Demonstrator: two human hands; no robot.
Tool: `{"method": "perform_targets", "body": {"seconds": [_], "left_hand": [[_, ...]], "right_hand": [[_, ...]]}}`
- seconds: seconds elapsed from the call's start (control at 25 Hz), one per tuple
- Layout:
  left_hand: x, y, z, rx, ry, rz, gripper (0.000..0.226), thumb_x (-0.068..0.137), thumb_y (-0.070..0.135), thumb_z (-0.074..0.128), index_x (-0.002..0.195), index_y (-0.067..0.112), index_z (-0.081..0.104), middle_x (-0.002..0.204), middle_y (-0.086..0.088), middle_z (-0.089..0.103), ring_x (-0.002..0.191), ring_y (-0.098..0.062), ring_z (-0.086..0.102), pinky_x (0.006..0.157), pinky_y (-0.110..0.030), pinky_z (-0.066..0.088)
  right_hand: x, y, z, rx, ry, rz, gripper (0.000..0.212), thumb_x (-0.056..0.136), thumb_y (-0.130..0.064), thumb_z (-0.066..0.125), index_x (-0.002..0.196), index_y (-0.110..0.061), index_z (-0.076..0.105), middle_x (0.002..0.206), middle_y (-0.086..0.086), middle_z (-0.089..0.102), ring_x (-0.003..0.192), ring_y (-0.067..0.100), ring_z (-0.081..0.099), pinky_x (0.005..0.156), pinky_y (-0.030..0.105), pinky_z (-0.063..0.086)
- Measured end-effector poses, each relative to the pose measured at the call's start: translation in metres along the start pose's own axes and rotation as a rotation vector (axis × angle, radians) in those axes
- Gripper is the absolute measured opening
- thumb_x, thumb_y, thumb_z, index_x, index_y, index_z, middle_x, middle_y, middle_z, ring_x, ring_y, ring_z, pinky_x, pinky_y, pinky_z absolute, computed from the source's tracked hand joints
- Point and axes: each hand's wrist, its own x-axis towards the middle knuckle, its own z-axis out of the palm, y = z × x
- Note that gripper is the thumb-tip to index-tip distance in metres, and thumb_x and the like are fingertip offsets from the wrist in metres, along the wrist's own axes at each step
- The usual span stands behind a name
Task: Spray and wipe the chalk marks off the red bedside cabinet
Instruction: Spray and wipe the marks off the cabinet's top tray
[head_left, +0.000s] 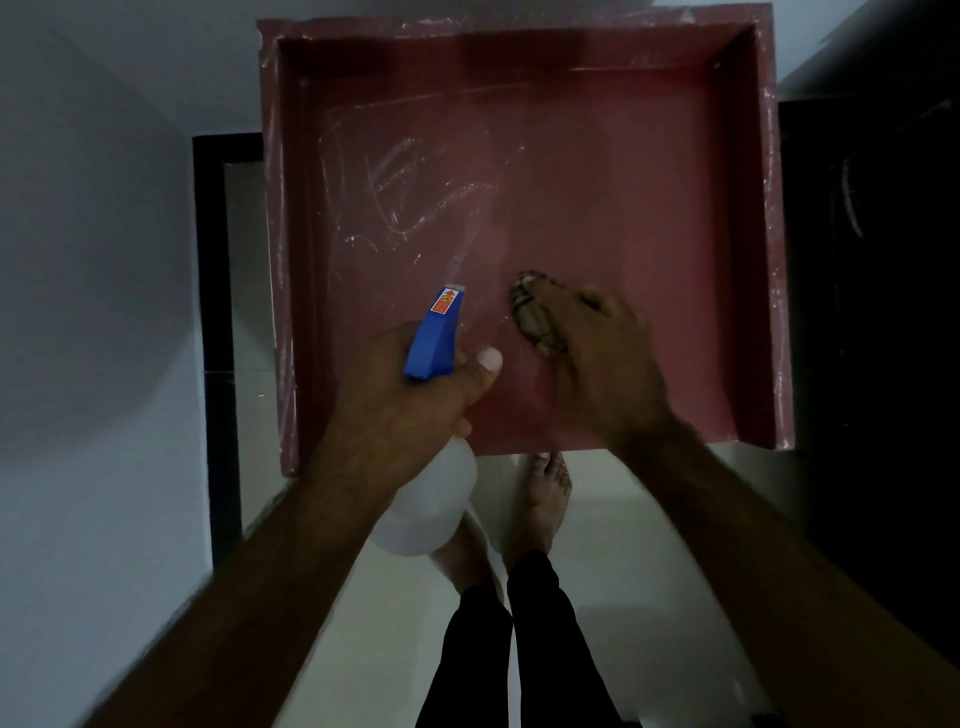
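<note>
Both our forearms reach from the lower corners up to the cabinet (727, 260), which fills the upper centre. Chalk marks (415, 192) streak its top above our hands; our feet (545, 493) stand below its near edge. Our left hand (405, 405) grips the spray bottle (434, 338), nozzle pointing up-frame. Our right hand (597, 358), blurred, presses a cloth (535, 312) onto the top, fingers bent over it.
</note>
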Motion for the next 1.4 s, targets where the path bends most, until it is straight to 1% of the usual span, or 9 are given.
{"method": "perform_targets", "body": {"seconds": [0.16, 0.36, 0.48, 0.56, 0.8, 1.0, 1.08, 1.24, 1.4], "left_hand": [[-0.001, -0.004, 0.0, -0.017, 0.001, -0.005, 0.037, 0.087, 0.036, 0.073, 0.092, 0.002, 0.061, 0.075, -0.012, 0.067, 0.056, -0.009, 0.068, 0.048, -0.01, 0.047], [-0.004, -0.008, 0.003, -0.059, 0.014, 0.007, 0.034, 0.088, 0.031, 0.073, 0.093, -0.001, 0.063, 0.082, -0.023, 0.07, 0.058, -0.01, 0.066, 0.048, -0.007, 0.045], [-0.007, -0.01, 0.004, -0.07, -0.007, 0.026, 0.024, 0.089, 0.032, 0.072, 0.089, 0.009, 0.065, 0.079, -0.018, 0.071, 0.058, -0.009, 0.067, 0.05, -0.007, 0.046], [-0.006, -0.015, 0.004, -0.058, -0.009, 0.035, 0.032, 0.089, 0.033, 0.072, 0.09, 0.002, 0.065, 0.079, -0.021, 0.07, 0.059, -0.011, 0.066, 0.051, -0.007, 0.047], [-0.009, -0.022, 0.0, -0.021, -0.006, 0.043, 0.041, 0.089, 0.033, 0.072, 0.094, -0.007, 0.062, 0.081, -0.026, 0.069, 0.058, -0.01, 0.065, 0.049, -0.005, 0.044], [-0.007, -0.023, 0.0, 0.006, -0.01, 0.061, 0.041, 0.089, 0.037, 0.07, 0.09, -0.004, 0.063, 0.078, -0.022, 0.069, 0.057, -0.006, 0.064, 0.05, -0.005, 0.044], [-0.006, -0.024, 0.003, 0.0, -0.001, 0.049, 0.041, 0.089, 0.037, 0.07, 0.091, -0.004, 0.063, 0.079, -0.021, 0.07, 0.057, -0.007, 0.064, 0.049, -0.005, 0.044], [-0.009, -0.026, 0.011, 0.013, -0.003, 0.051, 0.037, 0.09, 0.034, 0.07, 0.09, -0.002, 0.064, 0.079, -0.021, 0.07, 0.058, -0.007, 0.064, 0.049, -0.004, 0.044], [-0.014, -0.031, 0.011, -0.004, 0.01, 0.065, 0.036, 0.089, 0.034, 0.071, 0.088, -0.001, 0.064, 0.079, -0.023, 0.069, 0.058, -0.008, 0.065, 0.051, -0.006, 0.046]], "right_hand": [[-0.008, -0.018, 0.004, 0.038, 0.127, 0.307, 0.072, 0.079, -0.012, 0.054, 0.15, -0.024, 0.05, 0.129, 0.006, 0.066, 0.119, 0.032, 0.05, 0.098, 0.051, 0.047], [-0.023, -0.018, 0.003, 0.025, -0.086, -0.059, 0.069, 0.087, -0.013, 0.066, 0.152, -0.023, 0.05, 0.139, -0.001, 0.064, 0.122, 0.031, 0.055, 0.096, 0.052, 0.05], [-0.027, -0.005, -0.003, 0.023, 0.08, 0.245, 0.077, 0.079, -0.003, 0.061, 0.153, -0.024, 0.049, 0.129, 0.004, 0.066, 0.12, 0.028, 0.051, 0.101, 0.05, 0.046], [-0.032, -0.026, 0.005, 0.025, 0.166, 0.317, 0.073, 0.08, -0.003, 0.06, 0.151, -0.02, 0.051, 0.124, 0.006, 0.067, 0.117, 0.03, 0.051, 0.097, 0.046, 0.044], [-0.04, -0.011, 0.001, 0.014, -0.058, -0.065, 0.07, 0.086, -0.008, 0.067, 0.153, -0.02, 0.05, 0.135, 0.002, 0.064, 0.122, 0.029, 0.052, 0.095, 0.053, 0.05], [-0.05, -0.017, 0.006, 0.018, 0.158, 0.404, 0.065, 0.088, -0.011, 0.057, 0.152, -0.022, 0.048, 0.128, 0.009, 0.066, 0.121, 0.031, 0.049, 0.099, 0.054, 0.048], [-0.053, -0.043, 0.018, 0.04, 0.095, 0.317, 0.059, 0.09, -0.019, 0.05, 0.149, -0.022, 0.05, 0.126, 0.003, 0.067, 0.116, 0.031, 0.054, 0.096, 0.05, 0.047], [-0.066, -0.038, 0.014, -0.002, -0.062, -0.083, 0.074, 0.082, -0.003, 0.06, 0.153, -0.021, 0.05, 0.142, -0.006, 0.062, 0.127, 0.032, 0.053, 0.095, 0.048, 0.045], [-0.066, -0.016, 0.007, 0.001, 0.119, 0.23, 0.07, 0.083, 0.0, 0.06, 0.15, -0.021, 0.05, 0.127, 0.003, 0.066, 0.116, 0.031, 0.054, 0.093, 0.054, 0.051]]}}
